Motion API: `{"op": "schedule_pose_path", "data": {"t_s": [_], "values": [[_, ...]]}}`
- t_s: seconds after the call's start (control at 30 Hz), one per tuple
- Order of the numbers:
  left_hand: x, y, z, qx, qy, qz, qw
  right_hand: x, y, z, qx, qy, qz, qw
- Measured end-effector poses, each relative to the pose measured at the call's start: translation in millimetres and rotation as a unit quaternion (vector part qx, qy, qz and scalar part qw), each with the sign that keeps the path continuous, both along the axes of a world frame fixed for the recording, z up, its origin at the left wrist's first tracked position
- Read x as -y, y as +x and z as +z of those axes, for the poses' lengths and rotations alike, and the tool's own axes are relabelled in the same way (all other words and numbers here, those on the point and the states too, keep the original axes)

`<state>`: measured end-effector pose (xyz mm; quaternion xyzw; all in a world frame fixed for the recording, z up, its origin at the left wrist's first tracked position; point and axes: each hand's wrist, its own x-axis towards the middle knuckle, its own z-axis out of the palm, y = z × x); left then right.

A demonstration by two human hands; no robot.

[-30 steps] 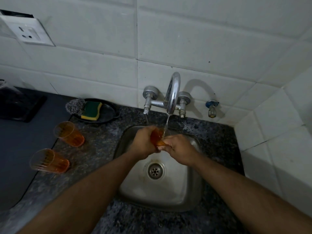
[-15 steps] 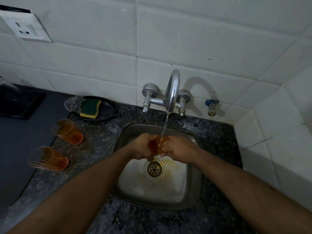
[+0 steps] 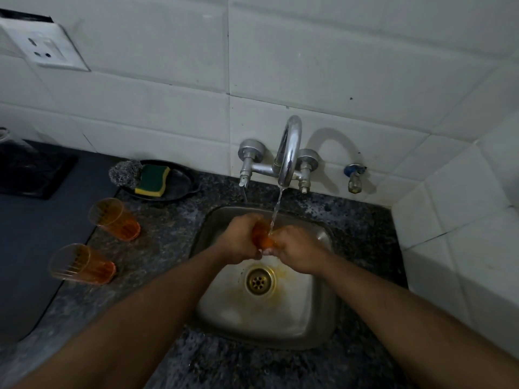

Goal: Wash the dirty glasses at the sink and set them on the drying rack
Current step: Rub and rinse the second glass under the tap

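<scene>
White tiled wall [image 3: 309,51] behind, dark speckled granite counter [image 3: 157,248] below, small steel sink [image 3: 317,318] set into it. Dim light.

Chrome gooseneck tap [image 3: 289,147] on the wall, thin stream of water [image 3: 276,209] running down onto the orange glass [image 3: 259,234] held over the basin, above the brass drain [image 3: 259,282]. Yellowish stain on the sink floor just right of the drain.

Left hand [image 3: 238,240] has fingers curled round the glass from the left. Right hand [image 3: 295,248] closes on it from the right, fingers curled against it – most of the glass is hidden between the two hands, so its tilt cannot be told.

Two more orange glasses on the counter left of the sink, well apart from the hands: far glass [image 3: 115,220] and near glass [image 3: 81,265], both with mouths facing upper left.

Behind them, near the wall – black dish [image 3: 182,181] holding a green-and-yellow sponge [image 3: 153,181] with a steel scrubber [image 3: 125,172] on its left rim.

Dark grey mat [image 3: 33,248] covers the counter further left, black tray [image 3: 31,172] at its back. White socket plate [image 3: 47,49] upper left on the wall. Small blue-capped valve [image 3: 354,175] right of the tap. Tiled side wall [image 3: 463,220] closes in on the right of the sink.
</scene>
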<state>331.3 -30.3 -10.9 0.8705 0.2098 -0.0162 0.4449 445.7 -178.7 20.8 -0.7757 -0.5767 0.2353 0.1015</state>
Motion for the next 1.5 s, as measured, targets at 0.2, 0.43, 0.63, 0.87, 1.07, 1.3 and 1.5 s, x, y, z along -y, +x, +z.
{"op": "schedule_pose_path", "data": {"t_s": [0.2, 0.43, 0.63, 0.87, 1.07, 1.3, 1.5], "values": [[-3.8, -4.2, -5.5, -0.055, -0.008, -0.096, 0.994, 0.9, 2.3, 15.6, 0.158, -0.062, 0.133, 0.977], [10.5, -6.8, -2.7, 0.101, 0.021, 0.071, 0.992, -3.7, -11.9, 10.5, 0.047, -0.043, 0.038, 0.997], [3.7, -11.5, -3.4, -0.041, 0.002, -0.117, 0.992, -7.1, -16.9, 26.4, 0.223, -0.120, 0.167, 0.953], [11.4, -8.9, -20.6, 0.033, -0.084, 0.091, 0.992, 1.0, -8.9, 13.0, 0.007, -0.068, -0.048, 0.997], [13.5, -11.5, -16.5, 0.050, -0.061, 0.000, 0.997, 3.5, -29.3, 11.7, 0.024, -0.007, -0.041, 0.999], [-10.0, -5.5, 2.9, -0.120, -0.046, -0.141, 0.982, -11.4, -14.9, 42.6, 0.201, -0.116, 0.154, 0.961], [2.9, -12.9, -0.9, -0.033, -0.235, 0.067, 0.969, -0.5, -14.2, 4.7, -0.118, 0.107, -0.162, 0.974]]}}
